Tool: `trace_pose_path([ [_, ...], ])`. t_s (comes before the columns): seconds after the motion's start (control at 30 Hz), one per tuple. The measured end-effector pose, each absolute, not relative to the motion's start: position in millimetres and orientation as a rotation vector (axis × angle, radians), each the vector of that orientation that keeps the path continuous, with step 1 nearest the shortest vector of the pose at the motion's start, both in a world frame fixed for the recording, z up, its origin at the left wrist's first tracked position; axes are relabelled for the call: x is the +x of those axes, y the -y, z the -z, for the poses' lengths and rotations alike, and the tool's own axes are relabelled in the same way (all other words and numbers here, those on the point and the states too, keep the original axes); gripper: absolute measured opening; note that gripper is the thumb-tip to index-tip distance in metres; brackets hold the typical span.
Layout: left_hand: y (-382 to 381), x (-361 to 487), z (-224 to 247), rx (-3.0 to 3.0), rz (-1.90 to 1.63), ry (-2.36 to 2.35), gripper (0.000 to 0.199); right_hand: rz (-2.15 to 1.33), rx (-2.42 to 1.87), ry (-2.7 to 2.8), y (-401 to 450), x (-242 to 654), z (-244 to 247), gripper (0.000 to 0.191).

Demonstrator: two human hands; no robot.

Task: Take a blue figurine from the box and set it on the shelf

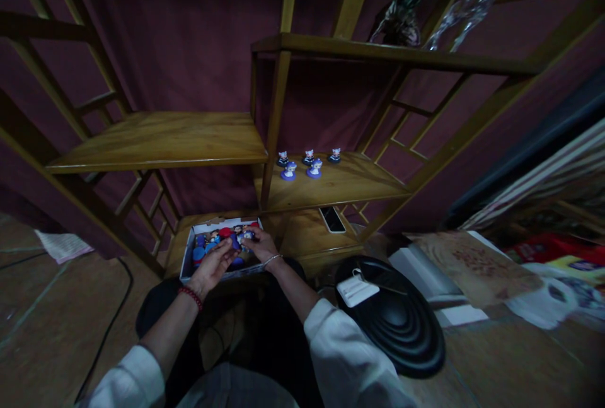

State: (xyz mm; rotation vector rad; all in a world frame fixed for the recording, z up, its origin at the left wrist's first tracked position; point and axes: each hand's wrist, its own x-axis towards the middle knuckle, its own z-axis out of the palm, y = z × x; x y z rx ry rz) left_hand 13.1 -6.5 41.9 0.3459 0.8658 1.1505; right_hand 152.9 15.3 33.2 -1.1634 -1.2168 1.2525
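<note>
Both hands meet above a shallow white box [188, 255] filled with several small colourful figurines [201, 250]. Between my fingertips is a small purple-and-white figurine [246, 235], partly hidden. My right hand [263, 248] grips it from the right with bent fingers. From the left, my left hand [212, 268] has its fingers closed at the purple part of it. Two purple-and-white figurines [314, 169] stand on the middle shelf, in front of three dark figurines with light heads [309, 156].
The wooden shelf unit [203, 159] rises in front of me. A phone [333, 219] lies on its lowest board. Right of my legs, a round black stool [397, 326] carries a white case [358, 291]. Flattened cardboard [472, 266] and plastic bags [543, 294] lie farther right.
</note>
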Motion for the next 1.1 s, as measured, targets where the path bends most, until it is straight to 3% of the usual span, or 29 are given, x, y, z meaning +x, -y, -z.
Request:
trace_pose_path([
  [1.1, 7.3, 14.3, -47.3, 0.391, -1.168, -0.882, 0.006, -1.275, -1.144, 1.188, -14.5, 152.7, -37.9, 0.031],
])
